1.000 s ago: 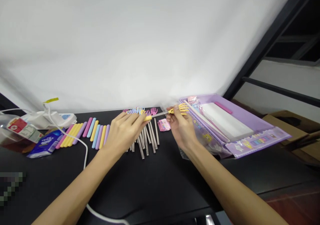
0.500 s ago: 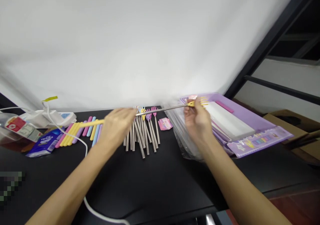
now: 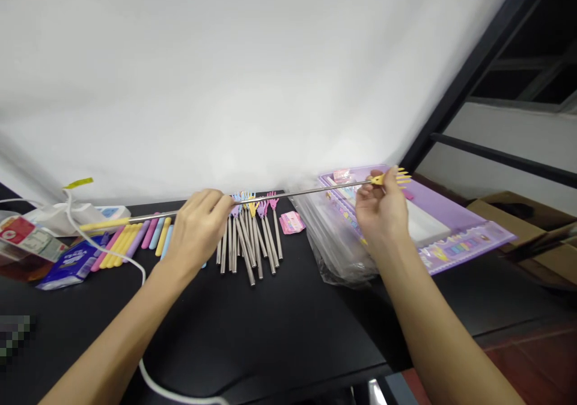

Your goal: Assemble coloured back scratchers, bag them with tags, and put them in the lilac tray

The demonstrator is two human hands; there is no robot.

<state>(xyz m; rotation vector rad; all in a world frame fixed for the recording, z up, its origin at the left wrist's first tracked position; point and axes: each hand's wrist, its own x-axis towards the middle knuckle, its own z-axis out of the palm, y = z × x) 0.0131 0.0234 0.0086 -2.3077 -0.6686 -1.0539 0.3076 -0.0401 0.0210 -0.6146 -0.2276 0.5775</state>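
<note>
A telescopic back scratcher [image 3: 311,190] stretches nearly level between my hands, its metal rod drawn out long. My left hand [image 3: 201,222] is wrapped round the rod, with the yellow handle end sticking out to its left. At the other end my right hand [image 3: 383,207] pinches the base of the yellow claw-shaped head, over the purple box. Below the rod lies a bunch of back scratchers [image 3: 252,243] with metal shafts and pink, blue, purple and yellow heads. Coloured handle tubes [image 3: 124,243] lie in a row left of my left hand, partly hidden by it.
An open purple box [image 3: 469,243] with clear plastic bags [image 3: 338,255] beside it stands on the right. Small pink cards [image 3: 292,222] lie near the bunch. At left are a power strip [image 3: 72,216], a blue packet [image 3: 74,261], a bottle and a white cable [image 3: 144,363].
My right hand has moved right with the yellow head, and my left hand has slid left. The rod has lengthened between them, and the yellow handle now points further left.
</note>
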